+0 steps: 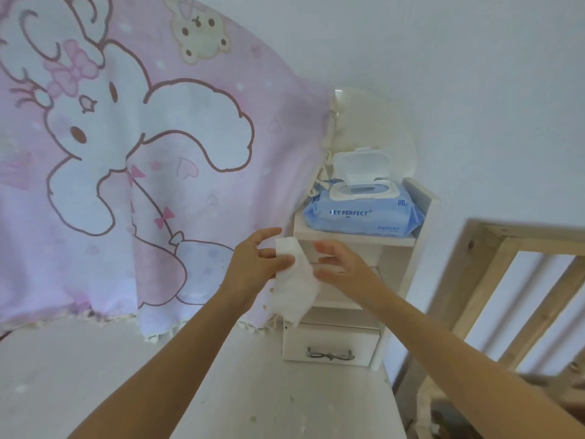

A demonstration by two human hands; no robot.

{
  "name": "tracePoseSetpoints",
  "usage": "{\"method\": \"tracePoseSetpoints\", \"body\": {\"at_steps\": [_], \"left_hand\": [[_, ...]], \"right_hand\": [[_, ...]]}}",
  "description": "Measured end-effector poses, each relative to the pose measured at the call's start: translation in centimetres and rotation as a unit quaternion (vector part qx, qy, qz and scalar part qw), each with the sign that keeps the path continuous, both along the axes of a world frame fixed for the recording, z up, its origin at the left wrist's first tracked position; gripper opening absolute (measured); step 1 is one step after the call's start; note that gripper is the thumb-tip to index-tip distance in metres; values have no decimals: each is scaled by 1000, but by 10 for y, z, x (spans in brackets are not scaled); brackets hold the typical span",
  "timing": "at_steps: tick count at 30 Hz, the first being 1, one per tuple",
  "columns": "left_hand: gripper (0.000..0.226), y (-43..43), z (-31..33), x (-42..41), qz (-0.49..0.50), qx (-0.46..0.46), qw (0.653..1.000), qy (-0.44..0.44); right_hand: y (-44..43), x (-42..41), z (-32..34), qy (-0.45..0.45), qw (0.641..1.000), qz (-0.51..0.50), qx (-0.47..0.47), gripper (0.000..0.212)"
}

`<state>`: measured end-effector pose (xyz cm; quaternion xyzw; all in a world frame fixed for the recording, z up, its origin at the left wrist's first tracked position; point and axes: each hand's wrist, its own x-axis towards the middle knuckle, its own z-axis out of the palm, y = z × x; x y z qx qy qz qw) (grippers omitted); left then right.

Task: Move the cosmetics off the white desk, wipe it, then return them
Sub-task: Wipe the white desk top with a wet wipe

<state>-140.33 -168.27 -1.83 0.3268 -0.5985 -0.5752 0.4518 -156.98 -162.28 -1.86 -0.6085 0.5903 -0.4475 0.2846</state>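
The left hand [253, 261] is pinching a white wet wipe [296, 286] near its top edge between thumb and curled fingers, with the forefinger sticking up, so the sheet is hanging loose and crumpled below the grip. The right hand [345, 267] is hovering just beside the wipe at 3 o'clock of it, fingers loosely spread and closed on nothing, probably getting ready to pull the sheet flat for wiping. At 1 o'clock of the hands, a blue pack of wipes [364, 213] is lying on top of a small white drawer unit [329, 343] with its lid [361, 163] standing open, likely the source of the sheet. The white desk [95, 375] is spreading across 6 to 8 o'clock beneath the forearms, showing faint specks and no cosmetics, which are lying nowhere in view; the clearing step is looking done and the wiping not yet begun. A pink cartoon cloth [126, 153] is hanging at 10 o'clock, its fringe touching the desk's back edge, and a wooden frame [493, 280] is standing at 4 o'clock against the pale wall.
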Motion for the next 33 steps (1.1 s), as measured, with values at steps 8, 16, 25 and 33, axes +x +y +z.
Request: {"method": "tracePoseSetpoints", "body": {"at_steps": [8,16,25,33], "left_hand": [[53,13,-27,25,-16,-59,980,-190],[61,20,-63,49,-59,51,991,-107],[69,24,-87,44,-41,19,987,-156],[42,37,-92,20,4,-33,987,-157]], "right_hand": [[6,23,-33,-17,997,55,49,14],[5,33,-52,-144,988,31,55,23],[7,27,-57,-245,968,-22,46,27],[17,27,-68,-188,980,17,55,20]]}}
